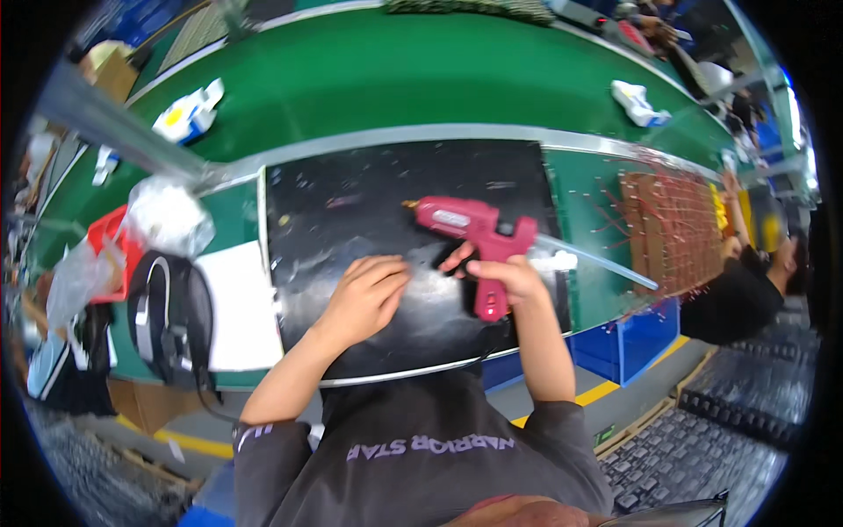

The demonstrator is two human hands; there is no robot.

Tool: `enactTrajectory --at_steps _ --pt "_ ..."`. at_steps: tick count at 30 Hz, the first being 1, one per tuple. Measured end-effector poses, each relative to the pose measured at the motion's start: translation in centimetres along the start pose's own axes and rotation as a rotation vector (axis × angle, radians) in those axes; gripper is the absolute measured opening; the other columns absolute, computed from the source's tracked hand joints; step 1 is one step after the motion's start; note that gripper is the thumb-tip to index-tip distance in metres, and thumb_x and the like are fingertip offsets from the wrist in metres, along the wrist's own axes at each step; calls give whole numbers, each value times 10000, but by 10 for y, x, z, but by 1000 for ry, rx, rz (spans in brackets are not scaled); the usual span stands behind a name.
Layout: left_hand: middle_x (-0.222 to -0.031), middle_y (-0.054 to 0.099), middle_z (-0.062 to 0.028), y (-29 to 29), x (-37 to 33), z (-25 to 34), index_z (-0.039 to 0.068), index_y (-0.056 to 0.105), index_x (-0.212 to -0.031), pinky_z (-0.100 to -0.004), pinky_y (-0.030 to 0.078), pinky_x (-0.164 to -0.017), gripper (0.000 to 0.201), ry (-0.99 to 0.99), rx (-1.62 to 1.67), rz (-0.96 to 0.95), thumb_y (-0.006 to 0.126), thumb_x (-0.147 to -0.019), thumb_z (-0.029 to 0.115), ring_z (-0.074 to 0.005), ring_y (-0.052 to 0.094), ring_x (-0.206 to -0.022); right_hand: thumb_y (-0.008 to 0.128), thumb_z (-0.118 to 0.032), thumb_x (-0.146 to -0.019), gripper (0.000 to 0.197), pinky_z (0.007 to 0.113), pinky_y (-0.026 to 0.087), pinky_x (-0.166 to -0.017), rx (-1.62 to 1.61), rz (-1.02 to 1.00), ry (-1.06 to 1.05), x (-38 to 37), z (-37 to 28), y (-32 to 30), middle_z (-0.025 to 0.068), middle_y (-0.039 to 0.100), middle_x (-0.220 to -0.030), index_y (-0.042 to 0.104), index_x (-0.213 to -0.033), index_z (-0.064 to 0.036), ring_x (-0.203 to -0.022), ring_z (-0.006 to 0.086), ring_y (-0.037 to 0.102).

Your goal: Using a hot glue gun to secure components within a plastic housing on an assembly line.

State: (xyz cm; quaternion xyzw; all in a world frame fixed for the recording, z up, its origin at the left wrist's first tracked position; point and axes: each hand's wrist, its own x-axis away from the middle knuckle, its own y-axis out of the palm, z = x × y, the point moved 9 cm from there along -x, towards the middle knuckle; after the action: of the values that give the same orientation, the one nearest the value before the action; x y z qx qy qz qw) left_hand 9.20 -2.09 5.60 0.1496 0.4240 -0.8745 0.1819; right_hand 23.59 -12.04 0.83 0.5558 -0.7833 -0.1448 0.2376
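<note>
Over a black mat (pixel 386 180) on the green counter (pixel 237 215), gripping the glue gun (pixel 458 217) by its handle in the right hand (pixel 520 277), nozzle pointing left. Holding the left hand (pixel 367 294) apart from it, palm down, empty, fingers loosely bent. Bare mat ahead, up to the metal rail (pixel 421 133); bounded left by paper (pixel 235 307), right, past a green strip, by a cardboard box (pixel 637 230).

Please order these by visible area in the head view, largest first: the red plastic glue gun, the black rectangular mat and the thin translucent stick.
1. Black rectangular mat
2. Red plastic glue gun
3. Thin translucent stick
</note>
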Motion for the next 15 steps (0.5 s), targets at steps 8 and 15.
enactTrajectory --at_steps 8,15 --pt "-1168 619 -124 4 10 -6 39 670 -998 -457 413 -979 266 -76 -125 -45 685 -733 54 -309 550 -1162 692 -79 -814 333 317 516 -810 -32 -52 29 -5 13 2 151 670 -998 597 -1119 14 -948 211 646" --pt "-1120 634 -123 5 3 4 18 672 -973 -453 415 -975 235 -27 -97 -37 677 -739 42 -308 579 -1109 691 -68 -815 243 316 516 -802 -31 -65 0 -3 11 -2 158 674 -982 616 -1032 14 -940 213 650"
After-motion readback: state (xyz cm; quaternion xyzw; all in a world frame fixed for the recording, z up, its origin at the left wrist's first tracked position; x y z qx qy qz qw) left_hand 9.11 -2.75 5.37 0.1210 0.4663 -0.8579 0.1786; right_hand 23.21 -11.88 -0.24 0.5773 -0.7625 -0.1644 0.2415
